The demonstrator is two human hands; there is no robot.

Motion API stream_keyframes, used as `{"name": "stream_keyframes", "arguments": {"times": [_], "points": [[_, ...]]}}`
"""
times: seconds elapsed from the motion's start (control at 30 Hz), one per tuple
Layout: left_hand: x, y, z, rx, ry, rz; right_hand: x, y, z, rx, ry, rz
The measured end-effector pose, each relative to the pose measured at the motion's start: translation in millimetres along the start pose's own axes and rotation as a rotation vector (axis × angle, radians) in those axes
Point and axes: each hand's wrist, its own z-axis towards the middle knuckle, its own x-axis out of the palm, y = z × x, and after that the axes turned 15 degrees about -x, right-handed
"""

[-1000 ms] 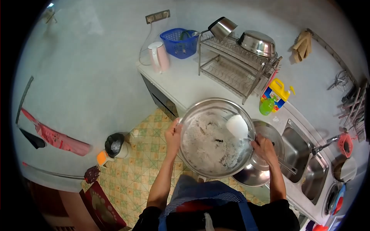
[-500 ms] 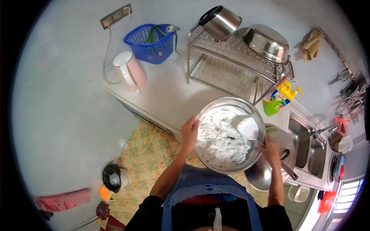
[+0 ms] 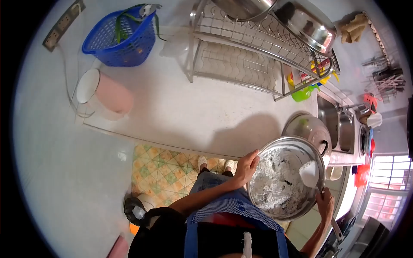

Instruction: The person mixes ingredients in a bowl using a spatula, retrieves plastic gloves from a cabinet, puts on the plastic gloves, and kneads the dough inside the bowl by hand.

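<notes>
A wide stainless steel bowl (image 3: 254,202) is held tilted in front of my body. Inside lies a clumpy white, flour-like mixture (image 3: 277,182) with a few dark bits. My left hand (image 3: 247,170) grips the bowl's left rim, thumb on top. At the right rim my right hand (image 3: 325,204) is closed on the bowl and on a long-handled spatula (image 3: 309,173). The spatula's white head rests in the bowl; its handle end sticks out past my hand. Behind the bowl, a large metal lid with a dark knob (image 3: 307,128) sits on the counter.
A pale counter (image 3: 172,112) holds a pink kettle (image 3: 109,96), a blue basket (image 3: 124,43) with green leaves and a metal dish rack (image 3: 241,51). A green bottle (image 3: 303,93) stands near the double sink (image 3: 329,114). A lined bin (image 3: 135,210) is on the tiled floor.
Both hands have carried the bowl and spatula to the right and nearer my body. The view has shifted, showing more of the counter and the lid behind the bowl.
</notes>
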Motion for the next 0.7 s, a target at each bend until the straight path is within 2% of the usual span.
{"name": "stream_keyframes", "arguments": {"times": [0.1, 0.17, 0.27, 0.33, 0.4, 0.47, 0.57, 0.7], "points": [[8.7, 4.1, 2.6, 0.068, -0.007, -0.019, 6.6, -0.4, -10.0, 0.056, -0.02, 0.109], [-2.7, -1.3, 1.9, -0.078, 0.056, 0.0, 11.3, 1.2, -10.2, 0.042, -0.021, 0.122], [-15.6, -9.7, 15.6, -0.173, 0.023, -0.117, 30.3, -8.8, 9.6, -0.078, -0.048, 0.134], [-32.6, -12.1, 32.6, -0.113, -0.069, -0.145, 41.0, 3.1, 40.0, -0.078, -0.038, 0.217], [-55.1, -28.2, 47.4, -0.154, -0.158, -0.176, 53.9, 11.0, 76.0, -0.176, -0.016, 0.229], [-78.5, -24.6, 71.2, -0.072, -0.258, -0.067, 63.6, 28.6, 115.8, -0.336, -0.024, 0.201], [-106.3, -20.5, 100.6, -0.005, -0.385, 0.054, 98.1, 42.3, 166.6, -0.52, -0.161, 0.207], [-126.4, -10.9, 123.2, 0.018, -0.446, 0.124, 122.4, 55.7, 202.5, -0.557, -0.131, 0.218]]}}
